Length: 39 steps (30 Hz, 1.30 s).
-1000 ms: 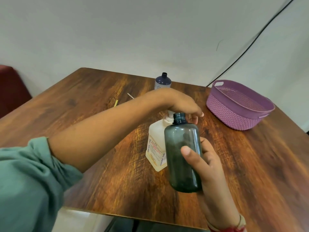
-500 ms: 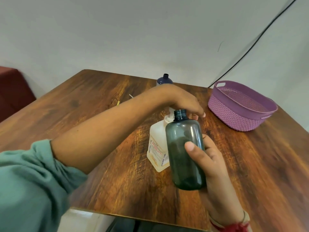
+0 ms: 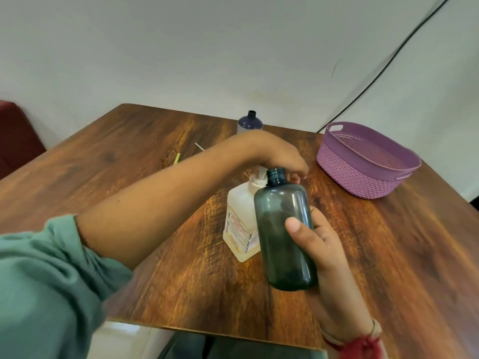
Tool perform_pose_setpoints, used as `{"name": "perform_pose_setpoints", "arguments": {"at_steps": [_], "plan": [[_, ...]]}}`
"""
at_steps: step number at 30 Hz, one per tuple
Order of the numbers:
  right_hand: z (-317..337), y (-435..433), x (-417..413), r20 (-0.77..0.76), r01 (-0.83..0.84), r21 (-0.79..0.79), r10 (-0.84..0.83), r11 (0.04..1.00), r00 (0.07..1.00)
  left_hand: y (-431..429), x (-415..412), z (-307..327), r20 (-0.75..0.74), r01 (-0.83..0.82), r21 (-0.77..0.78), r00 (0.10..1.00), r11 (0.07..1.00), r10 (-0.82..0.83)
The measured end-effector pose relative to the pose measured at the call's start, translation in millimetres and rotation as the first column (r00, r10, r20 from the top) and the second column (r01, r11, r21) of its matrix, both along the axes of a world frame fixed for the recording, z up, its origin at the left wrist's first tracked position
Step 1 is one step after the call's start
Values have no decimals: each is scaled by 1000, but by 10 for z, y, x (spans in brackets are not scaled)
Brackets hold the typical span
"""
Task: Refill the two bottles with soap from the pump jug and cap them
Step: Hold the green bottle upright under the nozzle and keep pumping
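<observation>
Right hand (image 3: pixel 325 251) grip wraps grey bottle (image 3: pixel 278 224) body; left hand (image 3: pixel 276 154) covers pump jug (image 3: pixel 239 216) head, grip unclear.

One view, head-worn, wide-angle. Faces forward and down across table (image 3: pixel 129 156) from near edge toward wall (image 3: pixel 207 47). Close range: right hand (image 3: pixel 326 250) and bottle (image 3: pixel 280 216) low centre

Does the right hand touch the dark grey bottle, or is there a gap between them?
Touching. The head view shows the right hand holding the dark grey bottle: the thumb lies across its front and the fingers wrap behind it.
</observation>
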State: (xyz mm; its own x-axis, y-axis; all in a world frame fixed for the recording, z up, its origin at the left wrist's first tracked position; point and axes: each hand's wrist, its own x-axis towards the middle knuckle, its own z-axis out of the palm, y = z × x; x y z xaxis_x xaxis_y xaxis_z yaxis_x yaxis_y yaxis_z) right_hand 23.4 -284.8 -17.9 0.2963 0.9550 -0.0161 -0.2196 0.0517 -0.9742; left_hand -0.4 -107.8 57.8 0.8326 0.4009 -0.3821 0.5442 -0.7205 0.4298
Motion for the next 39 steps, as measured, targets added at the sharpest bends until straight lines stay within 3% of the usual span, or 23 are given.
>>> {"name": "perform_pose_setpoints", "arguments": {"at_steps": [3,10,15,22,27,34,39], "plan": [[-60,-20,-25,-43,-14,-27,13,1000,999,-25,-39,-107,31,-7,-30,999,1000,8],[0,0,6,-62,-30,11,31,999,998,19,18,52,-42,26,75,999,997,-23],[-53,-9,2,-47,-43,-21,42,999,998,-48,-39,-92,59,-11,-24,998,1000,13],[-6,-23,25,-61,-43,-12,42,999,997,-30,16,98,-64,84,93,995,992,-79],[-53,-16,18,-70,-59,-32,57,998,996,-80,-31,-54,74,11,-28,997,1000,-9],[-14,-34,1,-81,-53,-5,53,999,995,-76,-12,76,-10,27,87,1000,996,-26],[-41,-9,22,-62,-52,-7,52,999,997,-58,-29,-15,139,-71,65,988,995,62]]}}
